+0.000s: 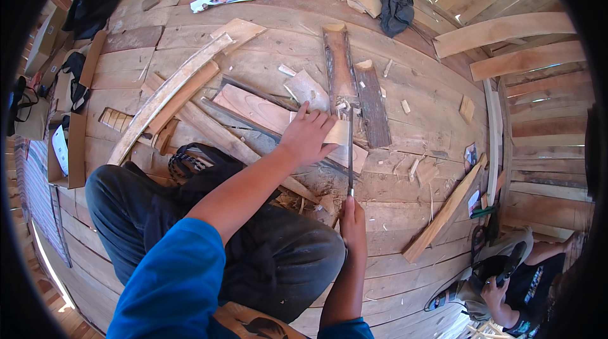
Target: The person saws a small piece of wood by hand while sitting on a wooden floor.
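Pale wood piece (pixel 341 132) steadied beside a long thin blade (pixel 351 155)

Across the left half of the frame, a curved wooden strip (pixel 170 94) is laid over other boards. At the centre, a pinkish plank (pixel 253 106) is set slantwise; over its lower right part, the pale wood piece is held by the left hand (pixel 307 136), the fingers slightly parted and bent over it, the thumb set apart below. Along the piece's right edge the blade is held, upright in the frame; whether the wood is cut into cannot be told. The blade's lower end is gripped by the right hand (pixel 353 217), fingers closed together around it. At lower right, a dark object (pixel 513 259) is held by another person (pixel 538 288)
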Demonstrator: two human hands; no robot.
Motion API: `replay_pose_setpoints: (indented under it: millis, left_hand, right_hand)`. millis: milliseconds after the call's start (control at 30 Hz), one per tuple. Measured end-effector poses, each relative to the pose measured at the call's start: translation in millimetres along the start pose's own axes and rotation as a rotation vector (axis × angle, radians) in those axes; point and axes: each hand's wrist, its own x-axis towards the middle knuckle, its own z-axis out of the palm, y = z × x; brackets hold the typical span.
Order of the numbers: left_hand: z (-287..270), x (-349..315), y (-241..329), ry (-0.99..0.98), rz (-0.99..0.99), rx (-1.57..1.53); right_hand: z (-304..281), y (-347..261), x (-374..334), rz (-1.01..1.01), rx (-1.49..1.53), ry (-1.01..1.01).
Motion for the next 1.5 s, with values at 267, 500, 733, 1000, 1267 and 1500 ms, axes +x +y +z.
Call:
replay_pose_setpoints:
  millis: [267,500,733,1000,1267,1500]
  left_hand:
    - [-5,2,1,-0.032,0.016,0.035]
    - [-2,1,2,-0.039,0.008,0.023]
    - [1,4,1,0.012,-0.003,0.026]
    - [-11,4,3,-0.069,-0.016,-0.001]
    - [-5,7,5,-0.008,-0.019,0.039]
    - [-10,3,4,-0.071,-0.003,0.046]
  right_hand:
    - [-7,18,1,0.039,0.024,-0.016]
    - [2,9,-7,0.019,0.026,0.007]
    - [1,14,31,0.018,-0.012,0.028]
    - [-3,25,-34,0.001,0.013,0.019]
    - [5,-2,48,-0.093,-0.098,0.071]
    - [-6,30,-36,0.061,0.036,0.020]
